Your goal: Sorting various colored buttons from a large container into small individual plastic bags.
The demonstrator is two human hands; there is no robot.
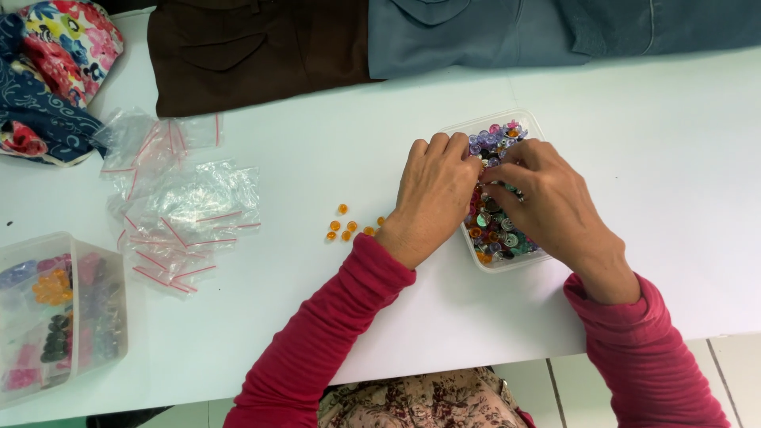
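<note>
Both hands (434, 194) (547, 202) in button tub (533, 127) | pinch perhaps hidden | orange buttons (349, 228) beside left wrist

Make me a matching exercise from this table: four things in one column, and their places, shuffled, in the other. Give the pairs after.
Things:
1. orange buttons
2. small clear bags
3. brown garment
4. tub of mixed buttons

Places:
A. top edge of the table, left of the blue garment
B. under both hands
C. loose on the table beside the left hand
D. piled left of the orange buttons

Pairs: 1-C, 2-D, 3-A, 4-B
</note>
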